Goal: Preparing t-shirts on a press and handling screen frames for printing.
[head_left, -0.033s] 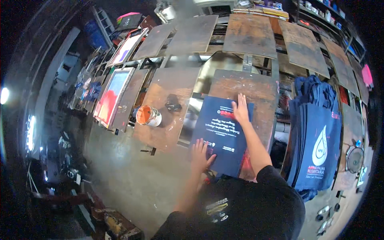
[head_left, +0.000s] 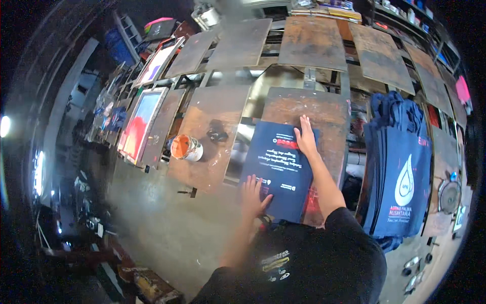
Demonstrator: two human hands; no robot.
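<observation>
A navy blue fabric bag (head_left: 276, 167) with white and red print lies flat on a worn wooden board (head_left: 288, 105). Its print faces up and reads upside down from my side. My left hand (head_left: 253, 197) rests on the bag's near left part, fingers stretched out. Toward the far right edge, my right hand (head_left: 306, 138) lies flat on the cloth, thumb apart from the straight fingers. Neither hand grips anything.
A stack of navy bags (head_left: 397, 177) with a white drop print hangs over the board to the right. Left of me, a tub of orange paint (head_left: 187, 147) and a dark crumpled item (head_left: 217, 130) sit on another board. Farther left leans a framed screen (head_left: 142, 125).
The view has shifted very slightly. Both hands keep the same places on the bag.
</observation>
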